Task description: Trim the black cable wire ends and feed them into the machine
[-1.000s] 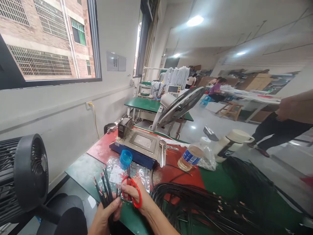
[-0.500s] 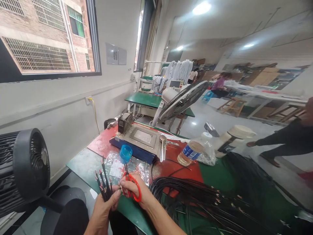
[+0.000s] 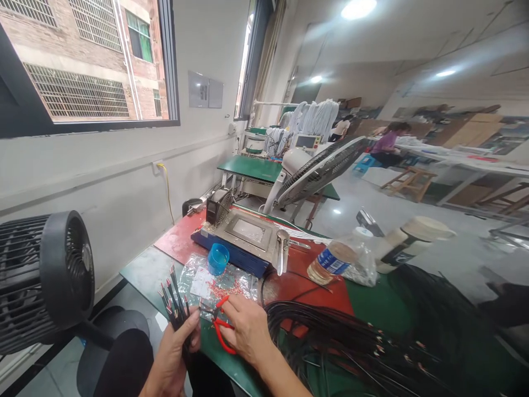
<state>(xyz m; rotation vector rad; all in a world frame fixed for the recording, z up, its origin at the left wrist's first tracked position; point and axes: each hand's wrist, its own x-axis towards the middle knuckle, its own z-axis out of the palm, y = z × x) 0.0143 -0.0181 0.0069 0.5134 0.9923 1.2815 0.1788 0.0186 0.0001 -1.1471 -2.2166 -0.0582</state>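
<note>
My left hand [image 3: 176, 353] is closed round a bundle of black cables [image 3: 173, 300] whose stripped ends point up. My right hand [image 3: 243, 328] grips red-handled scissors [image 3: 221, 325], tilted low over the green table [image 3: 140, 273], their blades pointing toward the cable ends. Just beyond lies a clear plastic bag [image 3: 217, 284] with small red bits on it and a blue cup [image 3: 217, 258].
A large pile of black cables [image 3: 351, 342] lies at the right. A metal machine [image 3: 243, 237] sits behind the bag, with a bottle [image 3: 330, 263] and a white jug [image 3: 413, 234] to its right. A black fan [image 3: 45, 275] stands at left, a white fan [image 3: 318, 171] beyond.
My right hand has turned the scissors from upright down toward the table. The view shifted left, and the person walking at the right edge has gone out of view.
</note>
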